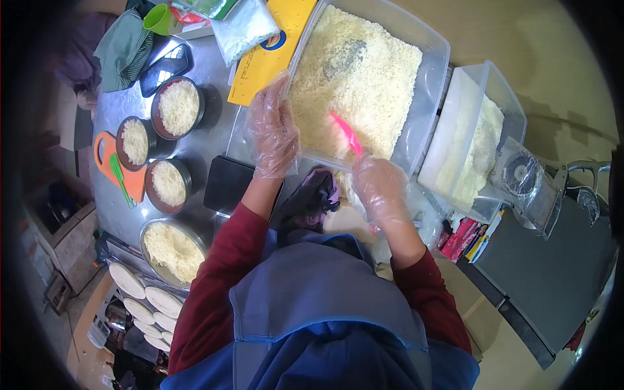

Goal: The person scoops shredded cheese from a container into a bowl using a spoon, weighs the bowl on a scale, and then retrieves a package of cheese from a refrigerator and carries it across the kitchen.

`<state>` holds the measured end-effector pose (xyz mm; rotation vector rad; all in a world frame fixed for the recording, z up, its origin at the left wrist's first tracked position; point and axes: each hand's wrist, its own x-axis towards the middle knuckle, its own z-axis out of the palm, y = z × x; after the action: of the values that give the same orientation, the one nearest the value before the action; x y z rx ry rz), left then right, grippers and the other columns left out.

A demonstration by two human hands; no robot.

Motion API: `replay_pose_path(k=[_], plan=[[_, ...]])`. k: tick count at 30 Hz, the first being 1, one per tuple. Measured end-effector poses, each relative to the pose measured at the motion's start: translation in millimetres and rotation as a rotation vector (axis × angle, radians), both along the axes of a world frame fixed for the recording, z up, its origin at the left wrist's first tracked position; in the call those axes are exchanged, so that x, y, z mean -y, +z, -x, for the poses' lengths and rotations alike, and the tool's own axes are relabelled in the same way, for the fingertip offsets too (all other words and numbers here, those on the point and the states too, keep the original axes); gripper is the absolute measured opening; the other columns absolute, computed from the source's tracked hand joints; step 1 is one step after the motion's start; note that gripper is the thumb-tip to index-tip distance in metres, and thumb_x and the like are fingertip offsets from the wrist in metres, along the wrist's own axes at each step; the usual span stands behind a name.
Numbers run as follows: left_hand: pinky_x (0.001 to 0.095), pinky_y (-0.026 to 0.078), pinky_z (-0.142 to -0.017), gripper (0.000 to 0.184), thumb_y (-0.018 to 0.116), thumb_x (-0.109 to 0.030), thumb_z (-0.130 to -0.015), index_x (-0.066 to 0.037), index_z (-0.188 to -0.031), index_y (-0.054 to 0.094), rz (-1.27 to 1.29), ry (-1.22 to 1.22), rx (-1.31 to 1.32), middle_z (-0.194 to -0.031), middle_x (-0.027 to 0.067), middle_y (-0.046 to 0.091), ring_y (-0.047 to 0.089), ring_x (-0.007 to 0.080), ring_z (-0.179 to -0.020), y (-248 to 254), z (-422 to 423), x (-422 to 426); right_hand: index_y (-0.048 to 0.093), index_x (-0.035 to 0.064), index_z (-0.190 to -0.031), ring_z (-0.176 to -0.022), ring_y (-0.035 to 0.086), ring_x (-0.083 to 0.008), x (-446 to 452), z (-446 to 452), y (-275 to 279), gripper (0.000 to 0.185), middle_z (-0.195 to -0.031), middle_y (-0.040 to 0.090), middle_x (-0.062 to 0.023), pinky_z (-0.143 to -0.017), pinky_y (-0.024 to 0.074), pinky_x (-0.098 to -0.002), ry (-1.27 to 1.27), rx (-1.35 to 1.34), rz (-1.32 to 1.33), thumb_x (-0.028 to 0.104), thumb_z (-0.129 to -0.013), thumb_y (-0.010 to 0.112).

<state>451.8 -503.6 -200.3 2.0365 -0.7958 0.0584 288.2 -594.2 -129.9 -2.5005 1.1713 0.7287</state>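
Observation:
A large clear plastic bin (434, 45) holds a bed of pale shredded food that looks like grated cheese (383, 71). My left hand (272, 130), in a clear plastic glove, is closed over the bin's near left rim. My right hand (379, 187), gloved the same way, is wrapped round the handle of a pink spatula (349, 134). The spatula's blade reaches into the near part of the grated cheese; its exact shape is partly hidden. Left of the bin lies a black scale-like slab (229, 185).
Several round pans of the pale shreds (177, 107) and a larger metal bowl (151, 227) stand on the steel table. An orange board (104, 156) carries a green brush-like tool (117, 170). Right is a second clear bin (504, 97). Flat dough rounds (162, 301) lie lower left.

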Motion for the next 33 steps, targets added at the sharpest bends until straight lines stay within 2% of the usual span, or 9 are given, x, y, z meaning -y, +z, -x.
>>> replay_pose_path(k=[4, 8, 15, 17, 18, 22, 26, 29, 33], plan=[[0.0417, 0.045, -0.086, 0.044, 0.055, 0.006, -0.079, -0.010, -0.120, 0.057, -0.010, 0.014, 0.007, -0.108, 0.0160, 0.059, 0.057, 0.0344, -0.101, 2, 0, -1, 0.063, 0.0008, -0.094, -0.077, 0.065, -0.0401, 63, -21, 12, 0.044, -0.082, 0.066, -0.0222, -0.074, 0.0491, -0.0511, -0.089, 0.142, 0.170, 0.031, -0.098, 0.032], [0.0416, 0.046, -0.085, 0.044, 0.055, 0.005, -0.080, -0.010, -0.121, 0.057, -0.008, 0.012, 0.017, -0.107, 0.0159, 0.059, 0.057, 0.0342, -0.100, 0, 0, -2, 0.062, 0.0022, -0.098, -0.088, 0.063, -0.0414, 110, -18, -64, 0.038, -0.089, 0.065, -0.0262, -0.079, 0.0488, -0.0503, -0.286, 0.124, 0.063, 0.029, -0.097, 0.035], [0.0421, 0.045, -0.085, 0.044, 0.055, 0.005, -0.080, -0.010, -0.122, 0.057, -0.016, 0.004, 0.009, -0.107, 0.0158, 0.059, 0.057, 0.0343, -0.100, -1, 0, -1, 0.062, -0.0001, -0.092, -0.083, 0.063, -0.0413, 59, -24, 6, 0.046, -0.080, 0.063, -0.0272, -0.077, 0.0465, -0.0511, -0.045, 0.026, -0.103, 0.036, -0.098, 0.034], [0.0421, 0.045, -0.086, 0.045, 0.055, 0.005, -0.080, -0.011, -0.122, 0.057, -0.007, 0.015, 0.007, -0.107, 0.0158, 0.059, 0.057, 0.0342, -0.100, -1, 0, -1, 0.063, 0.0008, -0.088, -0.073, 0.061, -0.0410, 118, -21, -19, 0.046, -0.077, 0.062, -0.0252, -0.071, 0.0473, -0.0472, -0.079, 0.358, 0.123, 0.035, -0.099, 0.034], [0.0421, 0.045, -0.086, 0.045, 0.055, 0.005, -0.080, -0.011, -0.122, 0.057, -0.008, 0.016, 0.009, -0.107, 0.0158, 0.059, 0.057, 0.0342, -0.100, 0, 0, -2, 0.065, 0.0012, -0.084, -0.078, 0.066, -0.0372, 167, -23, -76, 0.040, -0.079, 0.065, -0.0252, -0.073, 0.0498, -0.0482, -0.069, 0.267, 0.196, 0.030, -0.094, 0.039], [0.0418, 0.045, -0.086, 0.046, 0.055, 0.005, -0.080, -0.011, -0.122, 0.057, -0.004, 0.006, 0.024, -0.106, 0.0156, 0.059, 0.057, 0.0341, -0.100, -1, 0, -1, 0.064, 0.0001, -0.094, -0.085, 0.065, -0.0385, 136, -72, -64, 0.037, -0.089, 0.067, -0.0235, -0.074, 0.0506, -0.0441, -0.304, 0.221, 0.137, 0.029, -0.093, 0.040], [0.0419, 0.045, -0.085, 0.046, 0.056, 0.005, -0.079, -0.012, -0.123, 0.056, -0.044, 0.020, 0.025, -0.106, 0.0153, 0.059, 0.058, 0.0341, -0.099, -1, 0, -2, 0.060, 0.0026, -0.108, -0.086, 0.063, -0.0407, 41, -47, -15, 0.040, -0.086, 0.066, -0.0232, -0.078, 0.0496, -0.0477, 0.109, 0.125, -0.036, 0.033, -0.097, 0.036], [0.0418, 0.046, -0.084, 0.046, 0.056, 0.004, -0.080, -0.012, -0.123, 0.056, -0.033, 0.013, 0.012, -0.106, 0.0152, 0.059, 0.058, 0.0340, -0.098, -3, -1, -2, 0.057, 0.0016, -0.111, -0.085, 0.063, -0.0408, 33, -28, 25, 0.040, -0.086, 0.065, -0.0236, -0.078, 0.0484, -0.0489, 0.036, 0.112, -0.084, 0.033, -0.098, 0.036], [0.0414, 0.046, -0.083, 0.046, 0.055, 0.004, -0.080, -0.012, -0.123, 0.055, 0.015, 0.019, 0.013, -0.106, 0.0151, 0.059, 0.058, 0.0338, -0.096, -4, -2, 1, 0.059, 0.0009, -0.108, -0.082, 0.062, -0.0420, 91, -2, -24, 0.037, -0.085, 0.065, -0.0242, -0.076, 0.0477, -0.0500, -0.015, -0.040, -0.084, 0.030, -0.098, 0.038]])
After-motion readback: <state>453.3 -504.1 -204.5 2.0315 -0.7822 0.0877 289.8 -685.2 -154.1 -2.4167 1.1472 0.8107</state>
